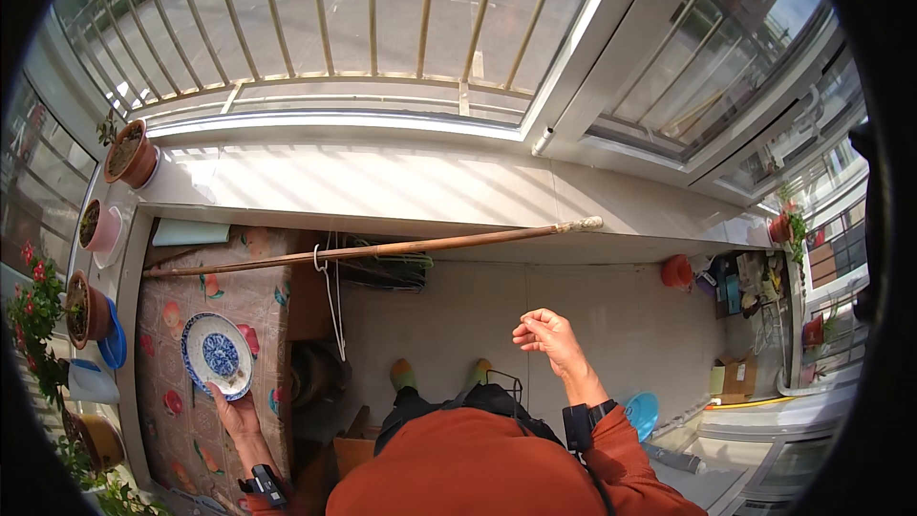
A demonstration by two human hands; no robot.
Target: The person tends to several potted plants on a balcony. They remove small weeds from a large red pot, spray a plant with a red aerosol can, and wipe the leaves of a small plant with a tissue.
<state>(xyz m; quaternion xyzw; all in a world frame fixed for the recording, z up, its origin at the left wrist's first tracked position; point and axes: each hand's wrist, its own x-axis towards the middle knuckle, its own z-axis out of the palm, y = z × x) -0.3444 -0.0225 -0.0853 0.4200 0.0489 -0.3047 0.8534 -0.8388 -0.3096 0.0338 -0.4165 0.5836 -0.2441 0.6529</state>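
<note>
Our left hand (236,413) pinches the blue-and-white plate (220,352) by its rim, over the patterned table (181,425); our right hand (556,344) curls loosely, fingers slightly apart. The cardboard box's (737,378) marks seem too small to read.

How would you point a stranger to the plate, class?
Find the fruit-patterned table cover at the picture's left. Near its right edge, the left hand grips a plate. Unlike the printed fruit around it, the plate is white with a blue centre.

left hand (237,415) at blue-and-white plate (220,352) rim
</note>
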